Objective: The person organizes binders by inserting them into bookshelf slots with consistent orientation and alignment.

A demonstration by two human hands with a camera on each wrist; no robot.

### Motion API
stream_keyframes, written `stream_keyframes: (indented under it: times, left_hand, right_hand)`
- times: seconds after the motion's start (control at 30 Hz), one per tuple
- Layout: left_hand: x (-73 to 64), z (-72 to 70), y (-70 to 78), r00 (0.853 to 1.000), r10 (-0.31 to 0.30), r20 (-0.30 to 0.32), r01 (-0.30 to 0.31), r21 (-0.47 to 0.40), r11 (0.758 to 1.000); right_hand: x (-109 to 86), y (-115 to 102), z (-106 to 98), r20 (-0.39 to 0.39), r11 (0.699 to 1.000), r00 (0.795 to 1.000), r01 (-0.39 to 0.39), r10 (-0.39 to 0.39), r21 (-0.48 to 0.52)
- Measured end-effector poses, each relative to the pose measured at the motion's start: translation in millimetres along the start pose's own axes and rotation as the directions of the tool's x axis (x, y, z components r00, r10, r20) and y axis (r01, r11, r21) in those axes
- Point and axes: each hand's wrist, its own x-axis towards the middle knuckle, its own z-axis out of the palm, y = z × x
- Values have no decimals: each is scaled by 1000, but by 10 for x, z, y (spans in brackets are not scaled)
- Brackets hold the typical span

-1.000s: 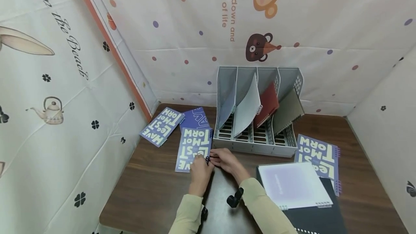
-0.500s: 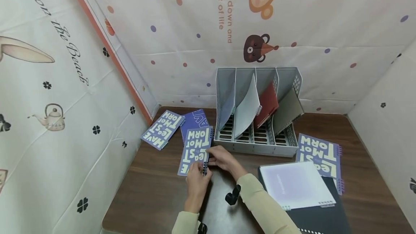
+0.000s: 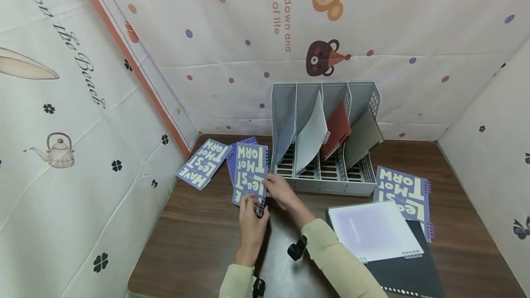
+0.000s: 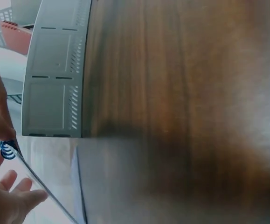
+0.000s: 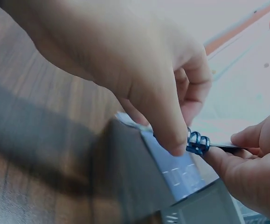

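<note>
Both hands hold a spiral-bound notebook (image 3: 251,169), blue-purple with large pale lettering, raised off the table and tilted. My left hand (image 3: 252,224) grips its near end beside the black coil. Higher along the same coil edge, my right hand (image 3: 283,192) pinches the notebook between thumb and fingers. In the right wrist view, the right hand (image 5: 135,70) and left hand (image 5: 260,161) are on either side of the coil (image 5: 198,142). The left wrist view shows the coil (image 4: 7,149) close to the fingers. Behind the held notebook lies a darker purple notebook (image 3: 232,162), partly covered.
A grey four-slot file rack (image 3: 331,186) stands at the back with a leaning notebook in each slot. Another lettered notebook (image 3: 204,164) lies at left. At right are a lettered notebook (image 3: 401,190), a white-lilac notebook (image 3: 372,231) and a black one (image 3: 406,268).
The notebook has been raised and shifted away from the person, covering more of the dark purple one. My right hand has moved farther up its coil edge; the left stays near the bottom corner.
</note>
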Motion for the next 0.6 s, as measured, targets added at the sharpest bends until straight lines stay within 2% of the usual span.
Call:
stream_keyframes:
  times: [0.1,0.27,0.37,0.43,0.47,0.53,0.6]
  left_hand:
    - [50,24,-8,997,75,0,-75,-36,997]
    - [145,38,-15,976,216,-25,-217,-101,971]
    - [237,41,12,971,236,-32,-238,-144,961]
    - [310,48,36,980,198,-24,-199,-184,963]
    - [352,54,49,988,156,-12,-154,-218,964]
    - [445,77,66,999,48,21,-40,-270,962]
    - [548,118,71,995,-73,71,92,-327,941]
  right_hand:
    - [-67,-78,-22,-38,998,998,46,-48,-47]
    - [-179,-199,-100,-127,989,986,96,-110,-111]
    - [-254,-284,-170,-176,982,972,132,-154,-132]
    - [-305,-332,-224,-212,979,963,137,-168,-153]
    - [-329,-350,-256,-229,977,958,135,-171,-166]
    - [-386,-395,-325,-258,968,948,132,-186,-212]
    - [-441,-435,-401,-286,964,940,122,-189,-236]
